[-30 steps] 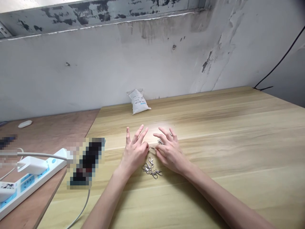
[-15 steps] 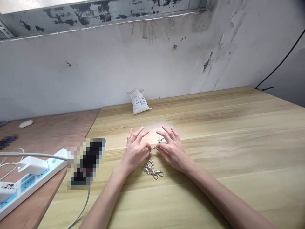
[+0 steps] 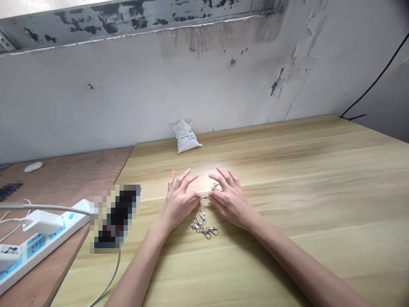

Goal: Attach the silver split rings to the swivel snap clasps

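My left hand (image 3: 179, 200) and my right hand (image 3: 228, 198) meet over the light wooden table (image 3: 287, 179). Both pinch one small metal clasp (image 3: 205, 197) between thumb and forefinger, with the other fingers spread upward. A small pile of several silver lobster clasps (image 3: 202, 225) lies on the table just below my hands. A few more clasps (image 3: 215, 186) lie behind my right hand's fingers, partly hidden.
A small white bag (image 3: 185, 135) leans by the wall at the back. To the left a white and blue power strip (image 3: 38, 238) with plugs and cables lies on a brown table (image 3: 64, 170), next to a blurred dark object (image 3: 116, 217). A black cable (image 3: 373, 85) runs down the wall at right.
My hands have drawn slightly closer together and both pinches stay on the clasp; the fingers shifted a little. The piles have not moved.
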